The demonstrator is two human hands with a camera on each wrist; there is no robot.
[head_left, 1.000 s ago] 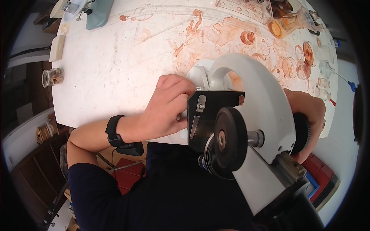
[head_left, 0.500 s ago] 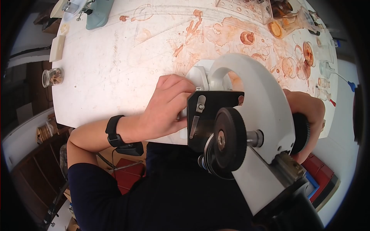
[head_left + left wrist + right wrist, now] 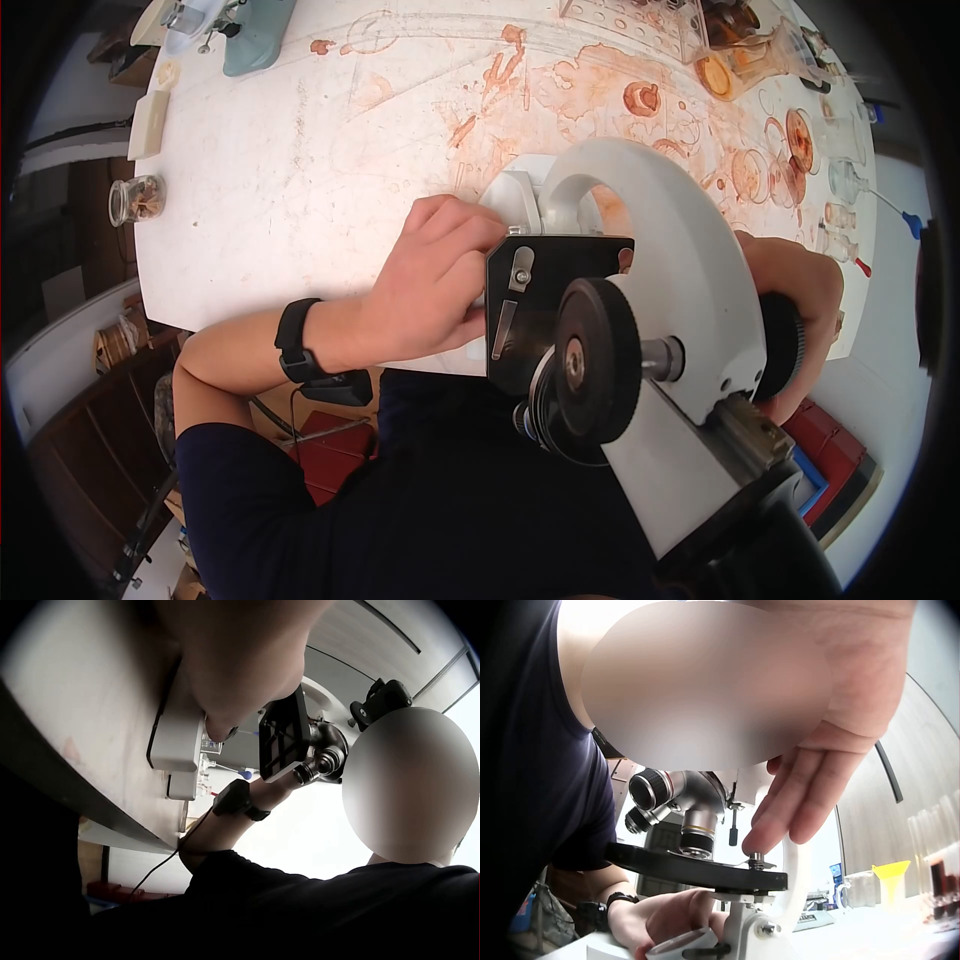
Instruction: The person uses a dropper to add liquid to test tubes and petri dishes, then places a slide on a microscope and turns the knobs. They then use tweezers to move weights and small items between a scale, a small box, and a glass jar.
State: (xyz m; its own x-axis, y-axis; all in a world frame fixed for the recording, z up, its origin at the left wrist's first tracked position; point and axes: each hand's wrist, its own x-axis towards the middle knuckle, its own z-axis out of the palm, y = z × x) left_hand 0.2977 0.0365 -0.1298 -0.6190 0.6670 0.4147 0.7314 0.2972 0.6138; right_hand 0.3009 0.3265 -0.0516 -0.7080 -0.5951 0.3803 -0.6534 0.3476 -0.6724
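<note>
A white microscope (image 3: 690, 230) with a black stage (image 3: 575, 262) stands in front of the person. My left hand (image 3: 425, 285) reaches in from the left, fingers bent, partly hidden by the stage. Below the stage in the right wrist view, that hand holds the round mirror (image 3: 681, 942) at its rim. My right hand (image 3: 855, 705) comes round the microscope's far side, largely hidden by its arm in the head view. Its fingers point down, one fingertip touching the metal clip post (image 3: 757, 860) on the stage. Objective lenses (image 3: 697, 834) hang above the stage.
Reddish stains mark the white table (image 3: 250, 230). Along its right side stand glass dishes (image 3: 802, 140), small bottles and a flask (image 3: 735, 70). A clear rack (image 3: 650, 25) is at the back. A glass jar (image 3: 137, 201) sits by the left edge, a teal stand (image 3: 258, 40) farther back.
My left hand's fingers have shifted slightly beside the stage, narrowing the gap seen near the thumb. The microscope and right arm look the same.
</note>
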